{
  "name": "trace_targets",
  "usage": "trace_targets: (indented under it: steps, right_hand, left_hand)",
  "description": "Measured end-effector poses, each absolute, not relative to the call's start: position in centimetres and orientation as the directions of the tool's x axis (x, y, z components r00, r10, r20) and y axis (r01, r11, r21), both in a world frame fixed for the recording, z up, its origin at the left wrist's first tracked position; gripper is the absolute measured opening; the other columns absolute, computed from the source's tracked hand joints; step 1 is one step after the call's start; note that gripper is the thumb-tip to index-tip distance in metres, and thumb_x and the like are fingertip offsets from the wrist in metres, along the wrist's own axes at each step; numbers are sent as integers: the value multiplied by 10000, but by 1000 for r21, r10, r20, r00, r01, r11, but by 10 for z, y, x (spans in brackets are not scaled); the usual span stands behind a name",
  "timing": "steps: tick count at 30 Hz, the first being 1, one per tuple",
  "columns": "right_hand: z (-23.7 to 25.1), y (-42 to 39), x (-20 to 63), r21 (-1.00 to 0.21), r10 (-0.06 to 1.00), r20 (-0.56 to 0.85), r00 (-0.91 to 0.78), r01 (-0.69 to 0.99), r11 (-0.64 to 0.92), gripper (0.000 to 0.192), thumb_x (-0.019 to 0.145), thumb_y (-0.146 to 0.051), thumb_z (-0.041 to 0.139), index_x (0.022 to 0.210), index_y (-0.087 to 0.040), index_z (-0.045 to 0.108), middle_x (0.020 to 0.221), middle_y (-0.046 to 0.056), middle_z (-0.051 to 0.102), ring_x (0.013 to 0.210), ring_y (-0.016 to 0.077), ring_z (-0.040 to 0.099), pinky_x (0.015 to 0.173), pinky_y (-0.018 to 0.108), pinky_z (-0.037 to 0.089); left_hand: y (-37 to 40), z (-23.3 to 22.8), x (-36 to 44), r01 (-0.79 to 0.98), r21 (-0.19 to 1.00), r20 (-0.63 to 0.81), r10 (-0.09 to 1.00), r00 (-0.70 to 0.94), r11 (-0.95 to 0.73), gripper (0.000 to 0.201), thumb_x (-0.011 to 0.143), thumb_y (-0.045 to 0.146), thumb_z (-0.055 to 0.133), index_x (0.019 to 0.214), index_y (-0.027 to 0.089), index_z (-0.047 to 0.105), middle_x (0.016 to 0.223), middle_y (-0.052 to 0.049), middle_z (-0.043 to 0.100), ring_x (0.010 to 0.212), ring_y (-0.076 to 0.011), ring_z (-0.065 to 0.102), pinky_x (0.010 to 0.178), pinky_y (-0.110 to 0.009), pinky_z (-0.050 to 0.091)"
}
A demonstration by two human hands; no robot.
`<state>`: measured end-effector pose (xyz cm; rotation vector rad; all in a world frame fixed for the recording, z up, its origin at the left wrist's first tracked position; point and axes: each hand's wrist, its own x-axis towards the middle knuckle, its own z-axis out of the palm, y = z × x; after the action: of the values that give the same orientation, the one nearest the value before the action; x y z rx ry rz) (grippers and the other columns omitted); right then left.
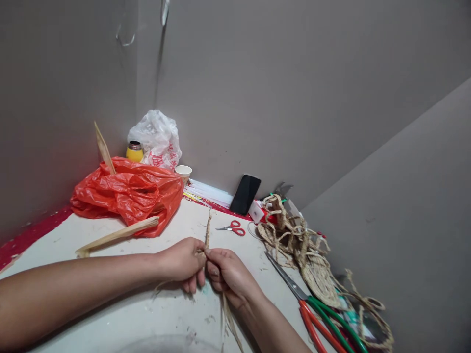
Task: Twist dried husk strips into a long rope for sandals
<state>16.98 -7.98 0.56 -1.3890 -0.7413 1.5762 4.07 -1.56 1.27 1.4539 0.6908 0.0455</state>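
Near the middle of the table, my left hand [189, 262] and my right hand [228, 274] meet, thumbs and fingertips pinched on a thin straw braid [208, 230]. The braid's finished length points away from me, toward the wall. Loose straw strands [228, 318] hang below my right hand, and a wisp sticks out under my left wrist. Just beyond my right hand lie small red-handled scissors [235, 228]. Large shears [301, 294] with red and green handles rest to the right of my right forearm. The exact grip between the fingertips is partly hidden.
A red plastic bag [128, 191] sits at the left, a dried husk strip [121, 236] before it. Behind stand a yellow jar [134, 152], a white bag [156, 137] and a paper cup [183, 171]. A phone [245, 194] leans on the wall; braided straw pieces [312, 264] pile up right.
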Motion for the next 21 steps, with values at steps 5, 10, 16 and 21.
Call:
trace_targets:
  steps: [5, 10, 16, 21]
  right_hand:
    - [6, -81, 167, -882, 910, -412, -51, -231, -412, 378, 715, -374, 599, 456, -168, 417, 339, -44, 437, 273, 9, 212, 326, 198, 50]
    - [6, -79, 175, -851, 901, -429, -67, -305, -428, 279, 655, -314, 677, 540, -151, 482, 360, -114, 322, 311, -3, 132, 343, 190, 36]
    - [9, -77, 181, -830, 890, -442, -110, -325, -453, 240, 662, -311, 706, 723, -102, 606, 389, -119, 321, 343, -4, 112, 365, 183, 16]
    - [8, -77, 185, -838, 885, -441, -152, -284, -466, 247, 693, -336, 690, 721, -105, 610, 391, -116, 316, 345, 3, 125, 363, 185, 31]
  left_hand:
    - [-27, 4, 38, 381, 925, -324, 527, 786, 0, 121, 786, 264, 441, 874, 181, 441, 632, 16, 572, 383, -91, 516, 348, -157, 338]
    - [-11, 26, 33, 473, 874, -374, 473, 798, -107, 196, 790, 295, 388, 859, 165, 518, 508, 23, 519, 418, -142, 518, 427, -230, 382]
    - [11, 18, 38, 339, 902, -75, 673, 736, -269, 184, 735, 273, 409, 683, 161, 546, 608, 1, 552, 560, -114, 479, 550, -221, 350]
    - [6, -4, 43, 311, 950, -251, 544, 800, -19, 213, 723, 319, 411, 618, 162, 508, 512, 45, 450, 463, -85, 344, 504, -220, 302]
